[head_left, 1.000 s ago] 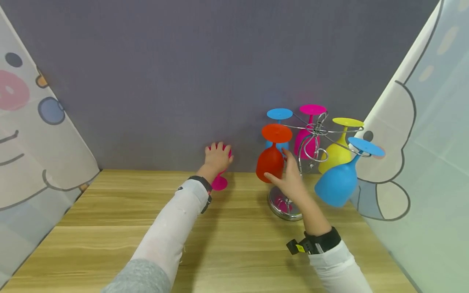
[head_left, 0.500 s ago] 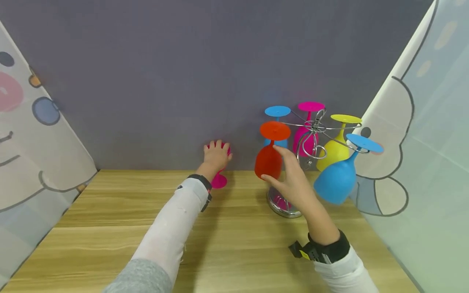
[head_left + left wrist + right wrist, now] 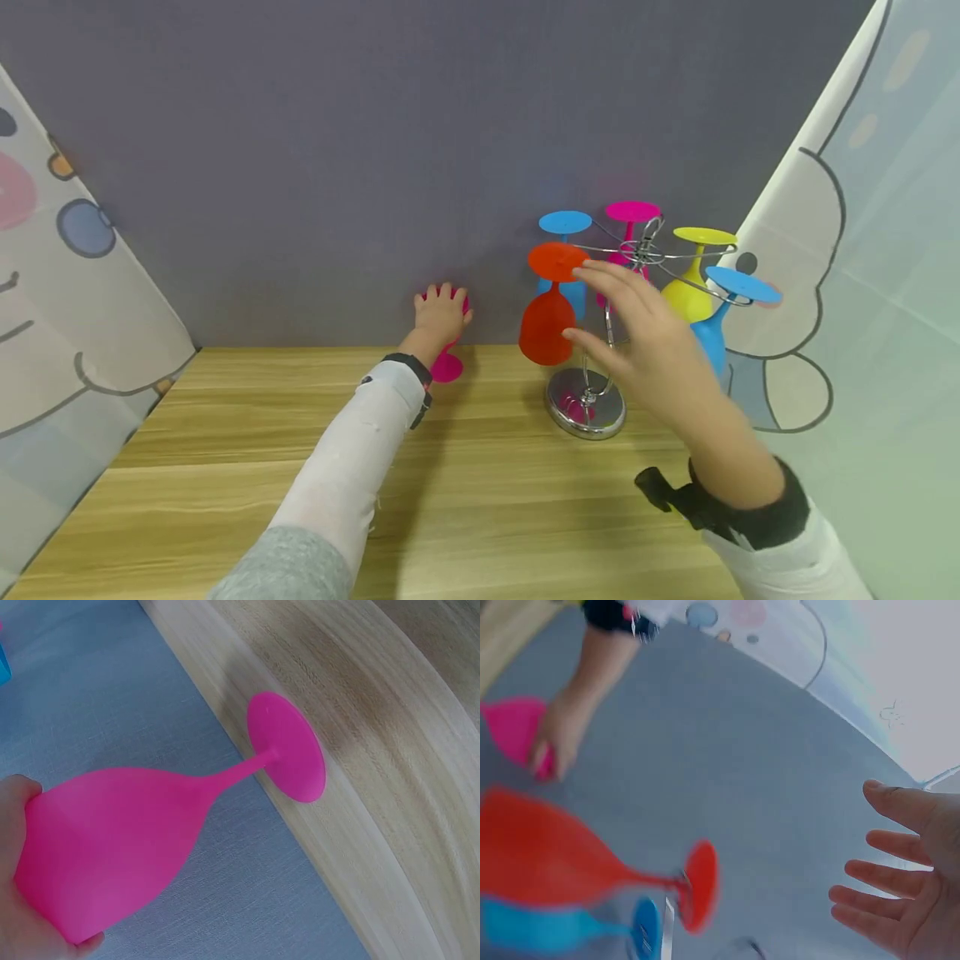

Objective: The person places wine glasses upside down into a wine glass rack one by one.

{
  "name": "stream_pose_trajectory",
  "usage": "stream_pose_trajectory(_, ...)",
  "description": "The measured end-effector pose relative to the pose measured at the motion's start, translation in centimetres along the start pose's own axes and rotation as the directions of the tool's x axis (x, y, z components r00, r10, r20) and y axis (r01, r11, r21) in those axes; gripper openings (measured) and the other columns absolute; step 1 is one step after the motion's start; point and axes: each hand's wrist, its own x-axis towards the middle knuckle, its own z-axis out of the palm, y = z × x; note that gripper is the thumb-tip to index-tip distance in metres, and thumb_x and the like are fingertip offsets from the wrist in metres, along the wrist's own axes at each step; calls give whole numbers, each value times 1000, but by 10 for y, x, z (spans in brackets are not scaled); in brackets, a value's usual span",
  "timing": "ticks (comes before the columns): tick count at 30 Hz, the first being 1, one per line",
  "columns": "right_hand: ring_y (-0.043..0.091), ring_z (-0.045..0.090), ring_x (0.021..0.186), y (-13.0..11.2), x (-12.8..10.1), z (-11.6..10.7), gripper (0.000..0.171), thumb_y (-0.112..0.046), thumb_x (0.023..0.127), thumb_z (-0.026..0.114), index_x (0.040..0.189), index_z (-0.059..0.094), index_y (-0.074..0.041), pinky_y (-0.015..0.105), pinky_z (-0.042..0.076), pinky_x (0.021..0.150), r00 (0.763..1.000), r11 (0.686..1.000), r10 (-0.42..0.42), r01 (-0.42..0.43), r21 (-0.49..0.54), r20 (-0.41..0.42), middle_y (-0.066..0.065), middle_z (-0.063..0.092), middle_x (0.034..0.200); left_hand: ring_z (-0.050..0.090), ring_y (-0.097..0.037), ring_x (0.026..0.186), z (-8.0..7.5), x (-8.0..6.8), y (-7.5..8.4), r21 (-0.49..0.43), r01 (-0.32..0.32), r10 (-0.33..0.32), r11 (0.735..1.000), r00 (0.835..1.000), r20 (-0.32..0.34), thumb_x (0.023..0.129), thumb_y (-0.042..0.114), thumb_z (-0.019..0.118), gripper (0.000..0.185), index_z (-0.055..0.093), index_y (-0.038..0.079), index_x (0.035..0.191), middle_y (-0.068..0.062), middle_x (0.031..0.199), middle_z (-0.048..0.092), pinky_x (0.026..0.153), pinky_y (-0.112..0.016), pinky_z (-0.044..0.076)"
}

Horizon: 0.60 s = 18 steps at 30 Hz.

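Observation:
My left hand (image 3: 440, 313) grips the bowl of a pink goblet (image 3: 112, 840) close to the grey back wall. The goblet is tilted, and its round foot (image 3: 447, 367) meets the wooden table (image 3: 480, 483) at the wall. My right hand (image 3: 633, 329) is open with spread fingers and holds nothing. It hovers in front of a chrome wire rack (image 3: 587, 402). Its fingertips are near the foot of a red goblet (image 3: 547, 327) that hangs upside down from the rack. The right wrist view shows the open palm (image 3: 907, 900) apart from the red goblet (image 3: 547, 855).
More goblets hang upside down on the rack: a blue one (image 3: 564, 223), a pink one (image 3: 633, 211), a yellow one (image 3: 686, 298) and another blue one (image 3: 738, 283) behind my right hand. Printed curtains close both sides (image 3: 862, 292). The grey wall stands right behind the rack.
My right hand has risen from beside the red goblet's bowl to the level of its foot and come nearer the camera. The left hand has kept its hold on the pink goblet.

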Motion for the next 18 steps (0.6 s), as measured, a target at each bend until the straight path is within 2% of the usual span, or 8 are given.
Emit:
stream_pose_trajectory(2, 29, 52, 126, 7, 10, -15, 67, -7, 73, 83, 133, 53, -3, 45, 48, 97, 999, 1000, 27, -26, -13, 19, 14, 57, 135, 29, -38, 137, 0, 0, 1, -1, -4, 4, 1000, 1000, -5, 100, 42, 45, 53, 35, 19, 147, -13, 148, 33, 109, -58, 28)
stream_pose_trajectory(4, 31, 50, 127, 16, 21, -29, 64, -7, 76, 81, 134, 53, -5, 48, 45, 100, 994, 996, 88, -86, -20, 72, 14, 56, 135, 29, -38, 137, -1, 0, 2, -8, -8, 8, 1000, 1000, -6, 100, 42, 44, 53, 35, 18, 147, -13, 148, 33, 109, -58, 28)
stream_pose_trajectory(6, 35, 49, 127, 26, 33, -41, 60, -11, 81, 77, 136, 52, -6, 54, 43, 100, 970, 983, 183, -176, -58, 160, 16, 55, 135, 28, -38, 138, -1, -2, 3, -20, -7, 7, 1000, 1000, -1, 100, 42, 44, 53, 35, 18, 147, -13, 149, 32, 109, -59, 27)
stream_pose_trajectory(8, 39, 46, 128, 39, 45, -49, 58, -18, 87, 73, 138, 50, -7, 58, 42, 100, 923, 957, 285, -261, -125, 260, 18, 53, 137, 27, -38, 139, -1, -3, 3, -28, -2, 2, 1000, 1000, 7, 100, 41, 44, 53, 34, 18, 147, -12, 150, 31, 110, -59, 26)
stream_pose_trajectory(11, 45, 43, 127, 58, 61, -55, 57, -28, 93, 65, 141, 46, -5, 64, 39, 100, 840, 916, 392, -321, -240, 376, 23, 47, 141, 25, -38, 141, 0, -5, 2, -23, 13, -12, 1000, 1000, 11, 100, 41, 45, 54, 33, 19, 148, -11, 152, 31, 112, -59, 24)
stream_pose_trajectory(14, 48, 42, 127, 79, 72, -55, 56, -29, 95, 60, 142, 43, -3, 65, 38, 100, 784, 895, 437, -331, -299, 442, 27, 45, 141, 26, -39, 141, 1, -5, 0, -17, 14, -14, 1000, 1000, 2, 100, 41, 45, 54, 34, 18, 148, -12, 151, 31, 112, -60, 23)
stream_pose_trajectory(18, 49, 40, 126, 105, 80, -50, 57, -30, 98, 56, 144, 39, -1, 65, 37, 100, 701, 875, 483, -358, -326, 525, 30, 43, 140, 25, -39, 140, -2, -6, -1, -27, 6, -6, 1000, 1000, 6, 100, 41, 46, 55, 34, 16, 148, -14, 151, 31, 112, -60, 23)
